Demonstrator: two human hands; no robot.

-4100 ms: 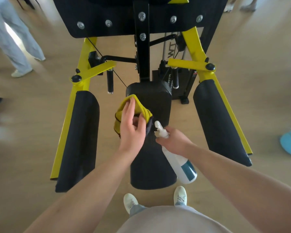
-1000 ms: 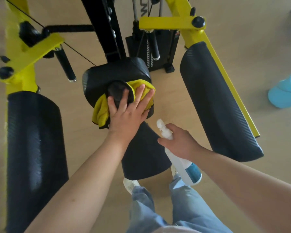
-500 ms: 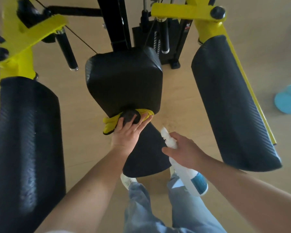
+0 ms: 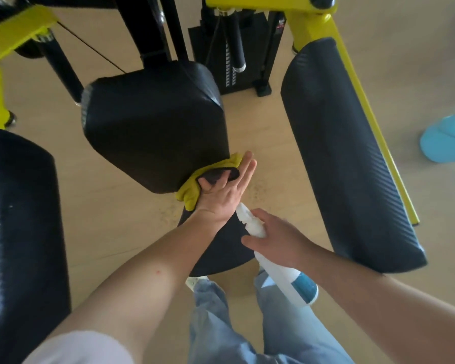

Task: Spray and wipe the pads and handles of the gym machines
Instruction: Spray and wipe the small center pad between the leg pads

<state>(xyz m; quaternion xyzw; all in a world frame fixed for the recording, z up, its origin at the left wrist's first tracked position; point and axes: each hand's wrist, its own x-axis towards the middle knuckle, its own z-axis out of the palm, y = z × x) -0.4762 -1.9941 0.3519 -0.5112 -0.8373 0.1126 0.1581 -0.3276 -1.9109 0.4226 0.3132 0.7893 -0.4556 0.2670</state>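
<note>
cloth (image 4: 191, 191): soft, light, limp; bunched at the near right corner of the centre pad (image 4: 153, 127)
left hand (image 4: 221, 191): fingers straight, pressing the cloth onto that corner; a flat palm should stop it slipping
right hand (image 4: 276, 241): wrapped round the neck of the spray bottle (image 4: 286, 274), at the right edge of the seat pad (image 4: 216, 249)
spray bottle: light, rigid, likely slick when wet; best held at the neck
</note>
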